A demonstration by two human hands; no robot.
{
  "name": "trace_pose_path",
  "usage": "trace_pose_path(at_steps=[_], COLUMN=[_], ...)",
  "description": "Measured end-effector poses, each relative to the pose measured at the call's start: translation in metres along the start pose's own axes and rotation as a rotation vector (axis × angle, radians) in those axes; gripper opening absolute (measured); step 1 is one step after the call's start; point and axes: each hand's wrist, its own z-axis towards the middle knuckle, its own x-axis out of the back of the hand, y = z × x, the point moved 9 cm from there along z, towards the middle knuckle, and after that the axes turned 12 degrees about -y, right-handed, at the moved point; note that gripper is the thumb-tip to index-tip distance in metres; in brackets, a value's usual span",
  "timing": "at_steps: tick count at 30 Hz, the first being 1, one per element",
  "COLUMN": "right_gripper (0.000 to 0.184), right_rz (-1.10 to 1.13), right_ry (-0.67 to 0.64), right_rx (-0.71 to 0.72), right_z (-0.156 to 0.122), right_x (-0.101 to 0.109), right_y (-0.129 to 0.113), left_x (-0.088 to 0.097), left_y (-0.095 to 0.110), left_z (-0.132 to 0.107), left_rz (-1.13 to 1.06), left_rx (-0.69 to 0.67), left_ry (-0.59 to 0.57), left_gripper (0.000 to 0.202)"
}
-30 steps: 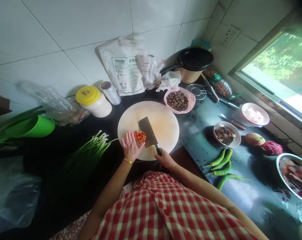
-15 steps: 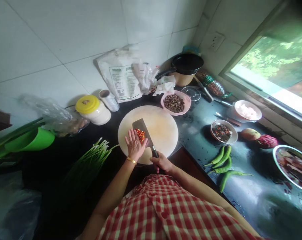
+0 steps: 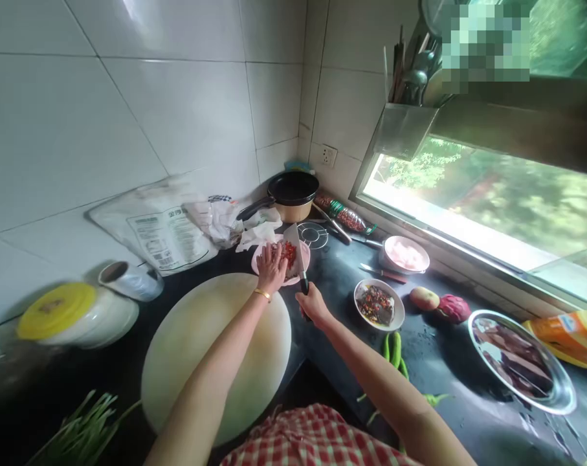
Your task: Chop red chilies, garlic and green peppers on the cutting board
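Note:
My right hand (image 3: 315, 303) grips the black handle of a cleaver (image 3: 300, 257), its blade tilted up over the pink bowl (image 3: 305, 260). Chopped red chili (image 3: 289, 251) shows by the blade, above or in the bowl; exactly where it rests I cannot tell. My left hand (image 3: 272, 268), a gold bracelet at its wrist, is open with fingers spread over the bowl's left side, close to the chili. It hides part of the bowl. Nearer to me lies the round cutting board (image 3: 186, 349), with my left forearm across it.
A frying pan (image 3: 293, 186) stands on a pot behind the bowl. To the right are a bowl of dark seasoning (image 3: 378, 305), green peppers (image 3: 395, 349), a white bowl (image 3: 406, 254) and a metal basin (image 3: 516, 356). A yellow-lidded jar (image 3: 60, 310) and scallions (image 3: 84, 421) are left.
Both hands have moved from the cutting board forward and right to the pink bowl, carrying the cleaver and chopped chili. The cleaver blade has tilted up. My view has turned right.

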Motion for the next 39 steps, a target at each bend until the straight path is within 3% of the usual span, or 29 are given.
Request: trace_pose_path(at_steps=[5, 9, 14, 21, 25, 28, 32, 35, 39], right_gripper=[0.017, 0.016, 0.019, 0.021, 0.02, 0.019, 0.019, 0.019, 0.019], right_rz=[-0.04, 0.029, 0.101, 0.067, 0.06, 0.038, 0.052, 0.075, 0.094], right_ry=[-0.016, -0.079, -0.111, -0.153, -0.149, -0.115, -0.096, -0.093, -0.071], right_rx=[-0.042, -0.037, -0.045, -0.044, -0.026, -0.004, 0.016, 0.036, 0.064], right_z=[0.035, 0.042, 0.04, 0.032, 0.025, 0.023, 0.029, 0.031, 0.028], right_x=[0.017, 0.018, 0.027, 0.031, 0.041, 0.051, 0.053, 0.049, 0.052], right_y=[0.001, 0.004, 0.007, 0.009, 0.013, 0.011, 0.005, 0.0, -0.004], left_x=[-0.049, -0.063, -0.057, -0.042, -0.042, -0.041, -0.037, -0.044, -0.042], left_y=[0.019, 0.007, -0.016, 0.035, 0.009, -0.008, 0.022, 0.039, 0.003], left_z=[0.025, 0.034, 0.034, 0.044, 0.058, 0.055, 0.031, 0.018, 0.02], left_rz=[-0.017, -0.006, 0.015, 0.091, 0.027, -0.008, 0.056, 0.075, 0.05], left_rx=[-0.09, -0.021, 0.118, -0.143, -0.018, 0.061, -0.07, -0.141, 0.1], left_ry=[-0.117, -0.133, -0.11, -0.051, -0.06, -0.071, -0.02, -0.054, -0.089], left_gripper=[0.051, 0.051, 0.057, 0.053, 0.055, 0.056, 0.052, 0.052, 0.053])
